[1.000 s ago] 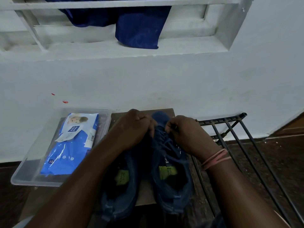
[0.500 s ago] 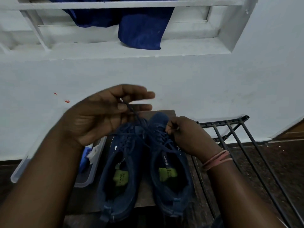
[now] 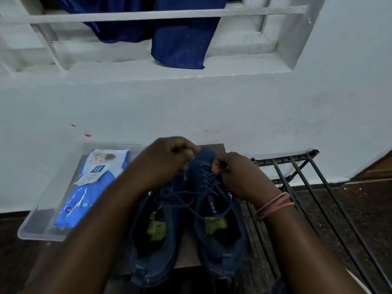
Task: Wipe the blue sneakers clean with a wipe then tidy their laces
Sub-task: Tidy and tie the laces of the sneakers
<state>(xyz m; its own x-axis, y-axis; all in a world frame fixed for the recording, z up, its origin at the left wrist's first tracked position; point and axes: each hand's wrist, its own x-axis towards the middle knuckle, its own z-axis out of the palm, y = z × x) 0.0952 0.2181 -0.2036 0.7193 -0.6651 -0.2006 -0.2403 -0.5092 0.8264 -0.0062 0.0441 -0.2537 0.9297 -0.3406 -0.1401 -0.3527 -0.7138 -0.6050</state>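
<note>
Blue sneakers (image 3: 191,225), pair, side by side on small desk (image 3: 188,259), toes under both hands. Left hand (image 3: 167,160) and right hand (image 3: 237,177): fingers curled, pinching laces (image 3: 203,183) over right shoe. Left of fingers: wipes pack (image 3: 91,187), "mee mee", in clear tray (image 3: 38,232). Right: black rack (image 3: 314,187).

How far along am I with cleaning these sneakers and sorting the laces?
Wiping looks finished: neither hand holds a wipe, and the wipes pack lies in the clear tray. In hand: the left hand and right hand pinch laces over the right sneaker. Left: finishing that, plus the left sneaker, whose laces lie loose.
</note>
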